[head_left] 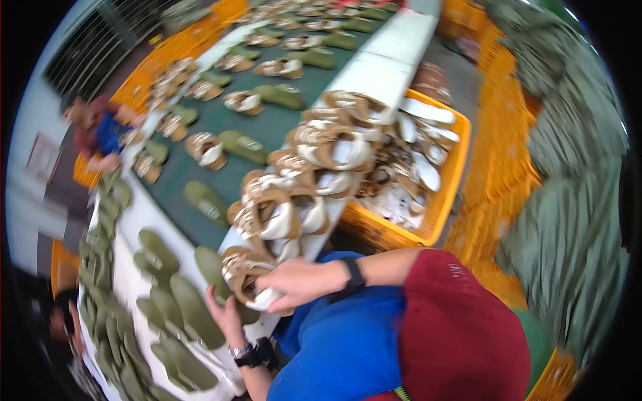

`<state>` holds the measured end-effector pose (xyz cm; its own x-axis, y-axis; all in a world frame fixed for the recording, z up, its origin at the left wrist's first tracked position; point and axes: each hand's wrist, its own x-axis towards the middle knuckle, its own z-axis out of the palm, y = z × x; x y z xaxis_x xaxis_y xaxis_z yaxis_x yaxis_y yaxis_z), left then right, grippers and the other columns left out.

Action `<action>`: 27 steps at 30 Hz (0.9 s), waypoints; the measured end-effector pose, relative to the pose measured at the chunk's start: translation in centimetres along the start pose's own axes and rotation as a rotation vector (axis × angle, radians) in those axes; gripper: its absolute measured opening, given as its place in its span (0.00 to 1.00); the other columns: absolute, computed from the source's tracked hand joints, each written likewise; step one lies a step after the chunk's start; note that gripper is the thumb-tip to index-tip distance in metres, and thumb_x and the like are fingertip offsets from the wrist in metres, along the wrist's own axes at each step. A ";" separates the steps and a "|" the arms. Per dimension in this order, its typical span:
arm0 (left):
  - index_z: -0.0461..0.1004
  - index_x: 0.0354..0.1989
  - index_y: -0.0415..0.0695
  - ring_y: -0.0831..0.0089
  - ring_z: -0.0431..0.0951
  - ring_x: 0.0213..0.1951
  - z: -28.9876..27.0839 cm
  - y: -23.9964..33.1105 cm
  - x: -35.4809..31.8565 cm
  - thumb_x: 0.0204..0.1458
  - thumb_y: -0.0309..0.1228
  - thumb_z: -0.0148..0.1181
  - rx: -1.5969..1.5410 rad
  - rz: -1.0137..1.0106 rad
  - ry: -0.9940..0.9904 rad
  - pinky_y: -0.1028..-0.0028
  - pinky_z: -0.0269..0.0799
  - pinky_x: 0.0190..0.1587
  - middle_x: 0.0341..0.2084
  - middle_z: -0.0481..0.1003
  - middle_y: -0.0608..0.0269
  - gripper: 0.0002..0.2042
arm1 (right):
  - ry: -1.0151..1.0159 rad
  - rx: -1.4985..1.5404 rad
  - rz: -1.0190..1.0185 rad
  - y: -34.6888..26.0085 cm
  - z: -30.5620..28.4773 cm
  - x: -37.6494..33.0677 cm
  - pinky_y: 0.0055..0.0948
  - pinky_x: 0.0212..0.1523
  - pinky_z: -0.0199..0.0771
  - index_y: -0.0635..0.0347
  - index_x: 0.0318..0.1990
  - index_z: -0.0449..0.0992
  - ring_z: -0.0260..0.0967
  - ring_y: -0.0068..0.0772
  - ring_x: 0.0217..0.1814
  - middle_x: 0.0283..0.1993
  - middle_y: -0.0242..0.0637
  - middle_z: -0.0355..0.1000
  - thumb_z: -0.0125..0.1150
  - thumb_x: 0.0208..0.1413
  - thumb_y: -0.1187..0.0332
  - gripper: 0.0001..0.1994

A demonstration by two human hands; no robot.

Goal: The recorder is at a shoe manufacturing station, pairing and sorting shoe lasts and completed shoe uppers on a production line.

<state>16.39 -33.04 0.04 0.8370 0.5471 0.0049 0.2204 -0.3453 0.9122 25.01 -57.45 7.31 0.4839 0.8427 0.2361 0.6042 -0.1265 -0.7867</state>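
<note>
Right hand (301,284) grips shoe (235,266) at the heel, nearer of the two | toe points forward-left | left hand (228,322) just below, fingers spread, contact unclear | insole (208,264) right beside shoe's left!

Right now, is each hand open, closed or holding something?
Left hand: open, near an olive-green, foot-shaped piece; contact can't be told.
Right hand: closed on the white heel of a brown-and-white shoe.

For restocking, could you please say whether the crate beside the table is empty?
Not empty: shoes show inside the crate.
</note>
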 end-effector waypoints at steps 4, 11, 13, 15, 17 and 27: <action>0.61 0.52 0.38 0.55 0.56 0.61 2.1 -1.9 -0.5 0.39 0.20 0.53 0.094 0.196 0.111 0.66 0.47 0.63 0.56 0.59 0.43 0.26 | -0.068 0.022 -0.038 -2.7 -7.0 0.7 0.39 0.32 0.69 0.58 0.40 0.71 0.72 0.49 0.31 0.27 0.46 0.72 0.62 0.47 0.56 0.18; 0.62 0.50 0.41 0.49 0.53 0.62 2.3 -0.3 -2.7 0.41 0.18 0.54 -0.023 0.116 0.260 0.64 0.48 0.62 0.60 0.52 0.44 0.23 | -0.268 -0.270 -0.058 -6.4 -14.3 14.3 0.25 0.28 0.67 0.61 0.39 0.70 0.67 0.23 0.27 0.29 0.35 0.71 0.64 0.49 0.57 0.18; 0.62 0.49 0.40 0.48 0.53 0.62 2.4 -0.1 -2.5 0.41 0.19 0.54 -0.061 0.126 0.247 0.62 0.49 0.62 0.60 0.51 0.43 0.22 | -0.336 -0.321 -0.042 -4.8 -14.4 20.6 0.30 0.33 0.70 0.64 0.41 0.71 0.71 0.35 0.33 0.33 0.43 0.72 0.62 0.48 0.53 0.22; 0.62 0.49 0.40 0.48 0.52 0.62 2.6 0.1 -2.4 0.41 0.19 0.54 -0.065 0.117 0.247 0.62 0.49 0.62 0.60 0.51 0.42 0.22 | -0.397 -0.264 0.165 -3.5 -13.3 26.1 0.25 0.27 0.73 0.65 0.46 0.69 0.71 0.27 0.28 0.34 0.41 0.72 0.61 0.49 0.55 0.24; 0.62 0.48 0.39 0.47 0.52 0.62 2.6 0.2 -2.2 0.42 0.20 0.54 -0.066 0.118 0.220 0.62 0.49 0.62 0.60 0.51 0.41 0.21 | -0.330 -0.258 0.201 1.0 -10.3 30.6 0.25 0.25 0.74 0.65 0.45 0.69 0.71 0.27 0.25 0.33 0.41 0.73 0.62 0.47 0.56 0.23; 0.63 0.53 0.41 0.53 0.54 0.61 1.9 -0.6 -4.2 0.47 0.37 0.60 -0.131 0.067 0.199 0.61 0.48 0.62 0.60 0.54 0.46 0.24 | -0.041 -0.583 0.310 17.0 4.5 40.4 0.39 0.48 0.71 0.60 0.40 0.75 0.71 0.47 0.46 0.43 0.47 0.73 0.58 0.44 0.63 0.16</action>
<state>13.68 -36.55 -1.34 0.7298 0.6700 0.1355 0.0902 -0.2910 0.9525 52.00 -23.16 0.91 0.6731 0.7394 0.0175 0.6901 -0.6193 -0.3745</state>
